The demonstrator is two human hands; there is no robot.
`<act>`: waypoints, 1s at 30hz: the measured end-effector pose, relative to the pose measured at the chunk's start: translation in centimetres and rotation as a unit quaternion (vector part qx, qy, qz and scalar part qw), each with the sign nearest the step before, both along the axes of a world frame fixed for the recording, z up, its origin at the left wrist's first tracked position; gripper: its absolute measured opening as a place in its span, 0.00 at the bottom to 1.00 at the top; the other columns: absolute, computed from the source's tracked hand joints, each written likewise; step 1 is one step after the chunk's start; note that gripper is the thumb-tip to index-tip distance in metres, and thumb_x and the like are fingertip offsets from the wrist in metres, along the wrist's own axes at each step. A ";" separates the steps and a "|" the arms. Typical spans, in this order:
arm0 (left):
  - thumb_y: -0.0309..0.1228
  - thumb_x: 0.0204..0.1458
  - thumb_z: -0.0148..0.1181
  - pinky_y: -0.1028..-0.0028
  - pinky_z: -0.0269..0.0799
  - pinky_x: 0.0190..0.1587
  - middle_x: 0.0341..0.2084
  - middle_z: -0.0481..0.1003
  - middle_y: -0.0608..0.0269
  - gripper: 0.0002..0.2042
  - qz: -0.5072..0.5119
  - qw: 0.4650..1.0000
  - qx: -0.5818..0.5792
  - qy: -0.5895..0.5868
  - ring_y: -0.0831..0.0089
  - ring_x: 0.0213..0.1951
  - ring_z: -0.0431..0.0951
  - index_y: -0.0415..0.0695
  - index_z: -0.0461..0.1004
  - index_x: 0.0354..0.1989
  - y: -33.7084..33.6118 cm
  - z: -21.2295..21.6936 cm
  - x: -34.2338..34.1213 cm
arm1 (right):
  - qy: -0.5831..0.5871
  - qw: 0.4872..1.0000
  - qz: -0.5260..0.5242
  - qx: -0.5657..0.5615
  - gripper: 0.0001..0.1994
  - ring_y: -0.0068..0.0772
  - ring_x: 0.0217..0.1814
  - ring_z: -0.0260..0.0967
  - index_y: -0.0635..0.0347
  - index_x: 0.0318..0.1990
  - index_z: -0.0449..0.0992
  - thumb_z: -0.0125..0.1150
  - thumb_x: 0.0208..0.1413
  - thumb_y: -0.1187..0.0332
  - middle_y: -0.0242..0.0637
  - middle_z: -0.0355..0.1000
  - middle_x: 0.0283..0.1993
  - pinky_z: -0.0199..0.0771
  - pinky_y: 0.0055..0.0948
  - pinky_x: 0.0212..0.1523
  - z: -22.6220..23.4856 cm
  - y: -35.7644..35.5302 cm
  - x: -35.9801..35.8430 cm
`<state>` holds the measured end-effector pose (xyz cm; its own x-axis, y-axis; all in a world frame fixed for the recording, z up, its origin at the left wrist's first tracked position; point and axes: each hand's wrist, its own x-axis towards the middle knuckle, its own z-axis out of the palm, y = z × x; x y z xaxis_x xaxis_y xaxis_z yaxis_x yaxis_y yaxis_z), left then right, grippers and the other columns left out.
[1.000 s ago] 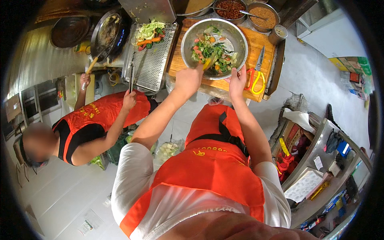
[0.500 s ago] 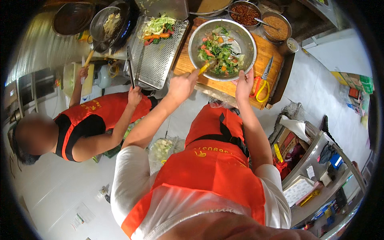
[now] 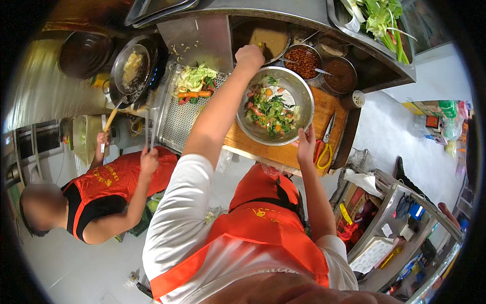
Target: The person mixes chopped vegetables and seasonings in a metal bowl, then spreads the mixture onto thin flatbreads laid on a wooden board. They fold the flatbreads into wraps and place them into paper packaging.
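Observation:
My left hand (image 3: 250, 57) is closed and stretched forward to the near edge of a pot of pale brown sauce (image 3: 271, 39). A yellow bit of the yellow-handled utensil shows at its fingers; the rest is hidden. With thumb and fingers, my right hand (image 3: 306, 145) grips the near right rim of a large steel mixing bowl (image 3: 307, 96). In the bowl lie chopped greens (image 3: 276, 117), with orange and pink pieces mixed in. It rests tilted on a wooden cutting board (image 3: 328, 104). Scissors (image 3: 324, 147) with red and yellow handles lie right of my right hand.
Beyond the bowl stand chilli flakes (image 3: 302, 60) and a brown seasoning (image 3: 340, 72) in bowls. A perforated steel tray (image 3: 174, 119) holds cabbage and sausage. At left, a co-worker (image 3: 114, 190) holds tongs and a ladle over a wok (image 3: 152, 61). A cluttered shelf (image 3: 369, 223) stands at right.
My left hand has moved from the mixing bowl forward to the sauce pot, with the utensil. The right hand still holds the rim. The co-worker's tongs have shifted left.

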<state>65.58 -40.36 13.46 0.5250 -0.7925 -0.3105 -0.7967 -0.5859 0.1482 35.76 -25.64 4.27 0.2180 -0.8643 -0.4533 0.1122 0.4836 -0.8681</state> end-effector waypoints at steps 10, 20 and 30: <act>0.38 0.54 0.59 0.67 0.73 0.42 0.39 0.78 0.41 0.19 0.237 0.854 -0.198 0.419 0.53 0.42 0.80 0.35 0.76 0.48 2.9 -3.1 0.6 | -0.046 0.998 -0.039 0.015 0.24 0.21 0.42 0.72 0.59 0.68 0.54 0.46 0.65 0.73 0.36 0.71 0.52 0.78 0.21 0.29 0.6 0.1 0.4; 0.25 0.48 0.53 0.66 0.75 0.24 0.26 0.77 0.57 0.23 -0.378 0.916 0.019 -0.132 0.64 0.25 0.80 0.41 0.69 0.57 24.2 -1.5 -10.8 | -0.096 0.993 -0.058 0.048 0.21 0.21 0.36 0.72 0.55 0.64 0.59 0.44 0.64 0.76 0.33 0.71 0.44 0.79 0.23 0.29 2.4 0.3 1.1; 0.30 0.53 0.52 0.62 0.78 0.33 0.30 0.81 0.53 0.10 -0.235 0.957 0.152 -0.080 0.58 0.31 0.83 0.43 0.80 0.36 17.3 1.6 -10.2 | -0.104 0.993 -0.051 -0.003 0.21 0.21 0.36 0.72 0.55 0.64 0.59 0.46 0.64 0.75 0.34 0.73 0.42 0.80 0.22 0.30 0.2 2.8 -1.0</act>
